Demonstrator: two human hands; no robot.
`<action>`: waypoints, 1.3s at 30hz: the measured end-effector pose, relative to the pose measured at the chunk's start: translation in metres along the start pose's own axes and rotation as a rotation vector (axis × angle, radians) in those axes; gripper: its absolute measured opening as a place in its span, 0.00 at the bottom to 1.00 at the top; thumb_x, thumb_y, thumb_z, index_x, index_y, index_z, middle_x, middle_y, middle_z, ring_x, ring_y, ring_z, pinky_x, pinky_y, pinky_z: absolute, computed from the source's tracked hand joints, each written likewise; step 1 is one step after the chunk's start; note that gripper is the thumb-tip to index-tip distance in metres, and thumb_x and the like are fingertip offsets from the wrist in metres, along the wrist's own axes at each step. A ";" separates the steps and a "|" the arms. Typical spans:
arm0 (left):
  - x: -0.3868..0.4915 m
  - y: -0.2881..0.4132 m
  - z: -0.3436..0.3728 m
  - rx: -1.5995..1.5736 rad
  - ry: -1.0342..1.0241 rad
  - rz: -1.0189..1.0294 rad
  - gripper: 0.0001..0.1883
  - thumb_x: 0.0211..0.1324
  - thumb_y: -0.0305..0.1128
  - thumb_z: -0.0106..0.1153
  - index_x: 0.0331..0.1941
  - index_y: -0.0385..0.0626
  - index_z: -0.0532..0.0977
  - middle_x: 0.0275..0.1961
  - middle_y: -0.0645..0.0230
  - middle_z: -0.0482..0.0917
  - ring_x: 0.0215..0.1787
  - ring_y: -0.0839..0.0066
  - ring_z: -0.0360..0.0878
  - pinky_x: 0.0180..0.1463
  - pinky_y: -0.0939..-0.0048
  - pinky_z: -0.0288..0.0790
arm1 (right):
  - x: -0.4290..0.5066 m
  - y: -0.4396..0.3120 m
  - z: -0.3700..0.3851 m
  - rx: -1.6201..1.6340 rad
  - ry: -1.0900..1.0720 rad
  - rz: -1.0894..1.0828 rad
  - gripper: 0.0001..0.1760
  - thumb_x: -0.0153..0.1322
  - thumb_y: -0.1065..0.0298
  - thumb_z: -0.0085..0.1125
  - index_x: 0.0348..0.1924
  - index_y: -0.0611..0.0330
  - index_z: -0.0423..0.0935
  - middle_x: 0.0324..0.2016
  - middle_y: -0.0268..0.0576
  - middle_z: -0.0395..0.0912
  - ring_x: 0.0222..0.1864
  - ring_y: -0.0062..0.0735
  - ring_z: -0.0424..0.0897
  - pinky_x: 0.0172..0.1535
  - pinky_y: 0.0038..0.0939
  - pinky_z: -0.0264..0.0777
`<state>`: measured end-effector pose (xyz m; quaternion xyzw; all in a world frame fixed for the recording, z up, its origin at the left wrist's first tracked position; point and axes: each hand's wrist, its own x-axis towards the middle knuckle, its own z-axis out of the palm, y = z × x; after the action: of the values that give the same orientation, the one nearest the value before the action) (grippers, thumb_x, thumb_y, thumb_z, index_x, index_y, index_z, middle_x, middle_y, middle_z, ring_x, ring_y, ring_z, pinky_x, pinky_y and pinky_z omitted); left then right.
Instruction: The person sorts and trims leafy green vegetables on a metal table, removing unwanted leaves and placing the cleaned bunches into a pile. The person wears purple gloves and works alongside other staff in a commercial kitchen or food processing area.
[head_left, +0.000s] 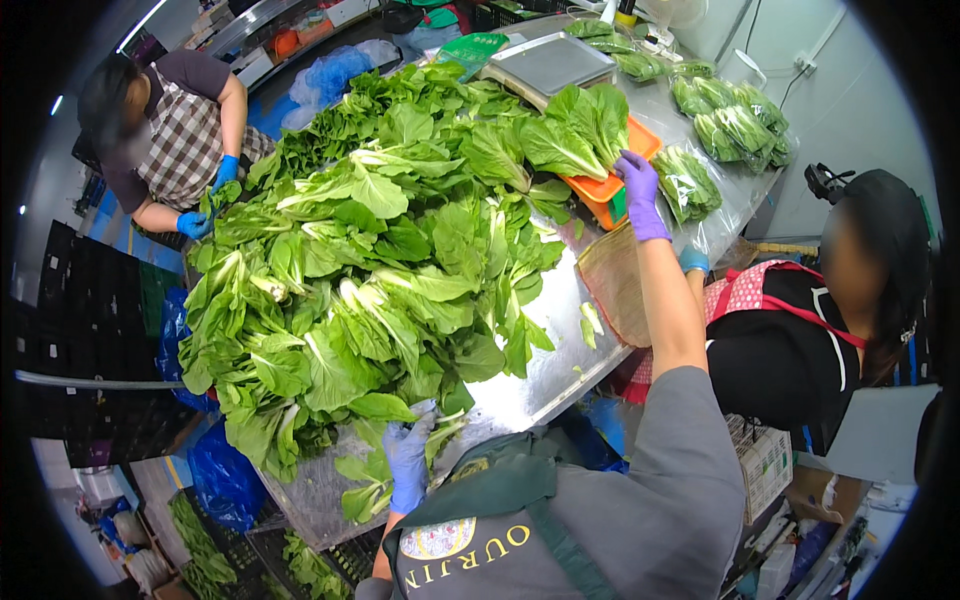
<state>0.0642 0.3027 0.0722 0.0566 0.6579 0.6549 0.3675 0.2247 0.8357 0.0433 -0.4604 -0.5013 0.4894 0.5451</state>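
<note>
My right hand (641, 191), in a purple glove, reaches across the metal table and grips the stem end of a leafy green (581, 131). That green lies over an orange plastic basket (643, 139). Closer to my body, my left hand (409, 450), also gloved, is at the near edge of the leaf pile. A loose leaf (381, 407) touches its fingertips; whether the fingers hold a stem is hidden. The large pile of leafy greens (375, 277), with pale stems, covers much of the table.
Beyond the basket stands a flat-topped scale (551, 64). Clear-bagged greens (686, 180) lie on the right, with more bags (739, 120) behind. A co-worker in blue gloves (196, 223) handles leaves at left; another person (787, 322) stands at right. A mesh sheet (619, 281) lies near my right forearm.
</note>
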 end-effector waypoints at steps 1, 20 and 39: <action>0.000 0.000 -0.001 0.002 -0.010 0.005 0.12 0.52 0.20 0.60 0.43 0.38 0.78 0.39 0.66 0.82 0.38 0.79 0.78 0.44 0.78 0.72 | -0.028 -0.016 0.006 0.062 -0.119 -0.076 0.17 0.64 0.74 0.58 0.46 0.68 0.77 0.34 0.41 0.79 0.31 0.24 0.76 0.37 0.22 0.72; -0.025 -0.038 -0.106 -0.138 0.134 0.049 0.12 0.55 0.26 0.62 0.45 0.40 0.77 0.38 0.69 0.82 0.34 0.82 0.78 0.38 0.80 0.72 | -0.452 -0.050 0.082 -0.356 -1.401 -0.040 0.14 0.67 0.62 0.60 0.40 0.62 0.79 0.33 0.48 0.80 0.35 0.40 0.81 0.39 0.32 0.74; -0.039 -0.039 -0.188 -0.021 -0.112 -0.027 0.21 0.63 0.39 0.55 0.57 0.42 0.72 0.40 0.71 0.80 0.35 0.83 0.77 0.39 0.83 0.69 | -0.421 -0.063 0.306 -0.633 -0.904 -0.829 0.18 0.62 0.64 0.64 0.45 0.52 0.77 0.30 0.38 0.78 0.27 0.33 0.77 0.34 0.30 0.73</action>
<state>0.0034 0.1215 0.0288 0.0805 0.6299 0.6527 0.4131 -0.0842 0.4137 0.0875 -0.1184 -0.9328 0.2146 0.2643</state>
